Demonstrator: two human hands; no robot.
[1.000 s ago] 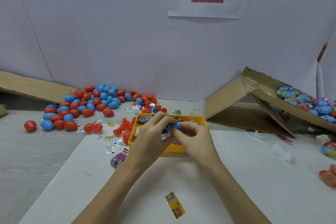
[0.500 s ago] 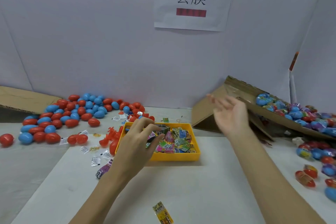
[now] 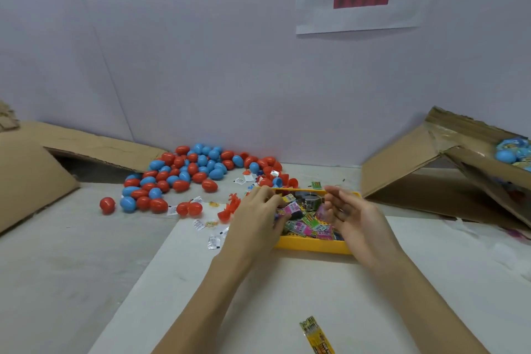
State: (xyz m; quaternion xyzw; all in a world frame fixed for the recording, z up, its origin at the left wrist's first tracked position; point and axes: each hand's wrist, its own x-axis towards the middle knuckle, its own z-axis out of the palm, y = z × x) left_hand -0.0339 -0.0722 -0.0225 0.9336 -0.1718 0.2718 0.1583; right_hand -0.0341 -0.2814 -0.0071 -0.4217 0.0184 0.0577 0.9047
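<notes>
On the white sheet (image 3: 258, 310), packets (image 3: 311, 223) fill the yellow tray (image 3: 310, 247) at its far edge. Our left hand (image 3: 258, 218) curls its fingers among them; we cannot tell whether it pinches one. Our right hand (image 3: 359, 218) hovers, fingers loosely spread. Risk: a hasty pinch lifts several packets.

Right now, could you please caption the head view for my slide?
Left hand and right hand at a yellow plastic tray of colourful packets, beside a pile of red and blue plastic eggs.
</notes>
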